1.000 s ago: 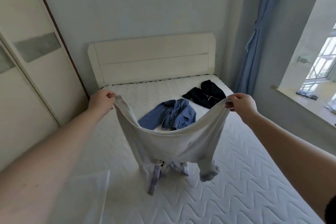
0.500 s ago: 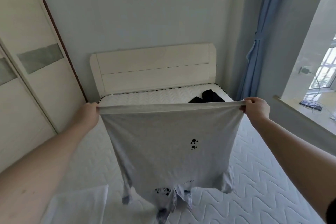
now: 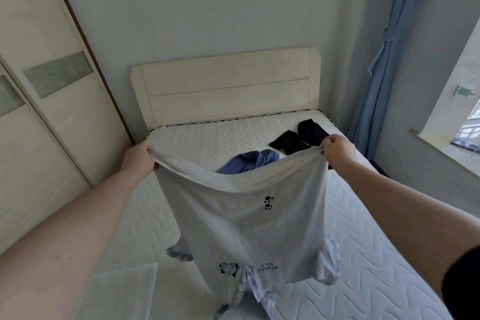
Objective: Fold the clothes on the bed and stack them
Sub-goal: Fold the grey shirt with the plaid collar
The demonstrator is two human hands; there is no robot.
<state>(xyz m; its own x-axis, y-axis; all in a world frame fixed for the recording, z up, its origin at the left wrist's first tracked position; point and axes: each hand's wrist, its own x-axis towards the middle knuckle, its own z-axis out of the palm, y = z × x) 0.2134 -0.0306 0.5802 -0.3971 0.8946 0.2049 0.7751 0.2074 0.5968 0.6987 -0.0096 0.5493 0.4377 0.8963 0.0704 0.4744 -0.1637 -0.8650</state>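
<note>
Hanging: a pale grey T-shirt (image 3: 241,221) is held up by its hem over the bed (image 3: 376,267), upside down, with the hem sagging in a curve between the two hands.
Wardrobe: a cream sliding wardrobe (image 3: 44,117) with frosted panels is seen along the left side of the room.
Folded piece: a flat white folded garment (image 3: 122,291) is laid on the mattress at the lower left, below the left forearm.
Left hand: the left hand (image 3: 140,161) is raised at the shirt's left corner; its fingers are curled tight, and the hem is pinched in them.
Shirt print: two small black paw marks are printed near the middle, and a small black figure with lettering is seen low down, upside down.
Shirt's lower end: the sleeves and collar are dangled just above the mattress; whether they touch it cannot be told.
Denim: a crumpled blue denim garment (image 3: 249,161) is partly hidden behind the sagging hem.
Black garment: a black garment (image 3: 298,139) is laid near the headboard (image 3: 226,83), beyond the right hand.
Right hand: the right hand (image 3: 337,148) is closed in a fist, and the shirt's right corner is gripped in it.
Curtain: a blue curtain (image 3: 376,60) is hung at the right, beside the window sill (image 3: 446,148).
</note>
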